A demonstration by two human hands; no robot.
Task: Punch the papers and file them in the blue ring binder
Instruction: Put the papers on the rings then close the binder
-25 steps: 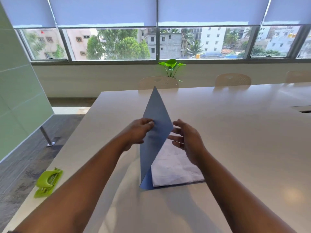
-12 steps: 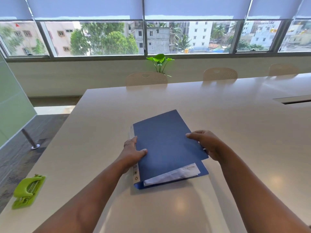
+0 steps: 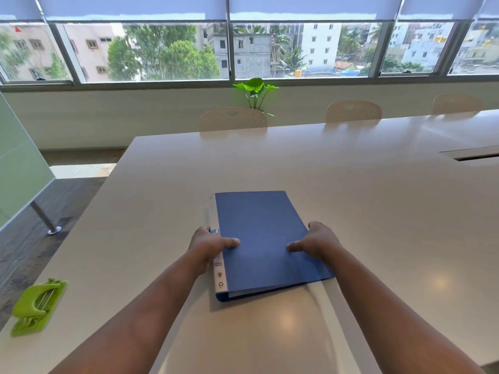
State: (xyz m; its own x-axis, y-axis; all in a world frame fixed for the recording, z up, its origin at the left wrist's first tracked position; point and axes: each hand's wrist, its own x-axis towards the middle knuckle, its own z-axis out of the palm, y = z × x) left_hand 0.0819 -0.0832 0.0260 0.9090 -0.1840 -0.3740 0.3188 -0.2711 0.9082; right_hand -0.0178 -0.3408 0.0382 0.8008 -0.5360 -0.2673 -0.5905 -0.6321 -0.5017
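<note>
Closed blue ring binder [image 3: 263, 238] lying flat on the table [image 3: 351, 184]. Left hand [image 3: 209, 242] grips its spine edge, right hand [image 3: 317, 240] its open edge, thumbs on the cover. Green hole punch [image 3: 36, 306] sits at the table's left corner.

Table [image 3: 351, 198] lay open around the binder [image 3: 262, 238]; only obstacle was the green punch [image 3: 36, 306], well apart at near-left edge.
</note>
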